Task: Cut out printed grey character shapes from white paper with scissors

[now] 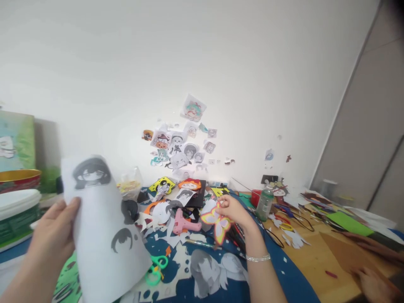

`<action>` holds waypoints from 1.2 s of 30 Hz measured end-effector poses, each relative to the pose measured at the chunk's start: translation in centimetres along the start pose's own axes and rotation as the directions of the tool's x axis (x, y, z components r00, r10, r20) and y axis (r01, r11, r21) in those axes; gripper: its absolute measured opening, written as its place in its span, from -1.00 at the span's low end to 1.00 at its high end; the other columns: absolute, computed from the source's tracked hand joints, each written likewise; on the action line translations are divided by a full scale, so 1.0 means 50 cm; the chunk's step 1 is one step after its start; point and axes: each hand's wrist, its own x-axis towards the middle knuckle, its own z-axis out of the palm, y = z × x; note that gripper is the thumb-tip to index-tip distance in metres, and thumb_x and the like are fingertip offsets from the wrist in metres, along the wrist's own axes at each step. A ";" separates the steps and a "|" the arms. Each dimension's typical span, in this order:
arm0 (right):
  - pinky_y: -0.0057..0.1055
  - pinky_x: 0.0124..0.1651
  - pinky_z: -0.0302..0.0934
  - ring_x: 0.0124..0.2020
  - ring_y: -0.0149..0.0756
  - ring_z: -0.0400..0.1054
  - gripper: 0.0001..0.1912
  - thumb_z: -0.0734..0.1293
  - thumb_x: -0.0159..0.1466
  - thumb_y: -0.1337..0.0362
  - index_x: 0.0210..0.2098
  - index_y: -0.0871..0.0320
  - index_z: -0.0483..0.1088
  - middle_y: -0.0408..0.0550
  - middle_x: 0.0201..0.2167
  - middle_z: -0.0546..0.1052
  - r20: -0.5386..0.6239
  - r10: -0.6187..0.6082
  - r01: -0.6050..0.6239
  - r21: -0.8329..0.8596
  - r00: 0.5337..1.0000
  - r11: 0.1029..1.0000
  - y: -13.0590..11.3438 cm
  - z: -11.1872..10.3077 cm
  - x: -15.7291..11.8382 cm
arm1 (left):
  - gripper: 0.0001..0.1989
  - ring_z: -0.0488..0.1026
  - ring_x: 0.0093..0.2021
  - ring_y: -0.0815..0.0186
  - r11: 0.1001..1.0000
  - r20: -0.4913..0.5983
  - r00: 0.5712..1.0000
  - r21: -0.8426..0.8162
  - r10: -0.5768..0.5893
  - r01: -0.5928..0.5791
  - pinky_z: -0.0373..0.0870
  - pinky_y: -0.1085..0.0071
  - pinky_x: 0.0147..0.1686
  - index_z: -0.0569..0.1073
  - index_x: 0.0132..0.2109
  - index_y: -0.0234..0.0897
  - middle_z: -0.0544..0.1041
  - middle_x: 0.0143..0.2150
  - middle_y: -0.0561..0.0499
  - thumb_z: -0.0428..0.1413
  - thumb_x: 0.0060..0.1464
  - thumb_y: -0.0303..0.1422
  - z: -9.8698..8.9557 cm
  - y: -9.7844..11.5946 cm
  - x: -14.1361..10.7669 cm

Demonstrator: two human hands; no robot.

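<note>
My left hand (58, 229) grips the left edge of a white sheet of paper (101, 227) printed with grey cartoon heads. The sheet is raised and curls at its right side. Between the fingertips of my right hand (233, 210) is a pink and yellow paper butterfly (217, 219), held above the cluttered table. A pink hot glue gun (184, 223) lies left of the butterfly. Green-handled scissors (157, 269) rest by the sheet's lower right edge, their blades hidden. Grey-and-white paper cutouts (210, 271) lie below my right hand.
Paper scraps cover the blue tabletop (176, 290). A clear bottle (265, 204) stands right of my right hand, near yellow-handled scissors (285, 226). Tubs (19, 214) stand at left. Another person's hands (375, 277) rest by brown paper (339, 248). Cutouts (178, 147) hang on the wall.
</note>
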 end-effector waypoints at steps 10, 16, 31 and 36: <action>-0.58 -0.69 -0.08 -0.76 -0.56 0.05 -0.78 0.37 -0.12 0.20 -0.52 0.20 0.33 -0.30 -0.77 0.29 -0.058 0.108 -0.082 0.344 0.992 0.935 0.003 0.154 0.049 | -0.39 0.36 -0.66 0.36 0.967 0.231 0.973 0.244 0.017 -0.075 0.33 0.49 -0.73 0.31 0.07 -0.02 0.42 -0.57 0.14 0.16 -0.21 -0.15 0.016 -0.006 -0.026; -0.54 -0.67 0.09 -0.75 -0.48 0.18 -0.82 0.31 -0.11 0.22 -0.59 0.14 0.21 -0.25 -0.79 0.32 -0.181 0.279 -0.150 0.516 0.943 0.843 0.088 0.187 0.071 | -0.62 0.34 -0.58 0.39 0.930 0.140 0.990 0.366 -0.034 -0.019 0.28 0.57 -0.71 0.45 -0.16 -0.11 0.43 -0.46 0.08 0.12 -0.17 -0.11 0.014 -0.017 -0.016; -0.40 -0.32 0.30 -0.29 -0.23 0.44 -0.64 0.22 0.01 0.32 -0.18 0.20 0.40 0.01 -0.28 0.53 -0.245 0.121 -0.057 0.254 0.962 0.966 0.146 0.205 0.097 | -0.56 0.31 -0.61 0.40 0.906 0.129 0.989 0.423 -0.078 0.017 0.26 0.57 -0.74 0.45 -0.13 -0.15 0.40 -0.50 0.09 0.14 -0.22 -0.12 0.020 -0.016 -0.017; -0.26 -0.03 0.13 -0.08 -0.13 0.30 -0.59 0.25 -0.02 0.44 -0.16 0.13 0.43 0.00 -0.16 0.48 -0.289 -0.039 0.006 -0.116 0.957 0.993 0.154 0.194 0.092 | -0.59 0.32 -0.61 0.40 0.891 0.111 0.991 0.454 -0.069 0.011 0.25 0.57 -0.76 0.46 -0.14 -0.13 0.40 -0.50 0.10 0.13 -0.19 -0.12 0.020 -0.015 -0.020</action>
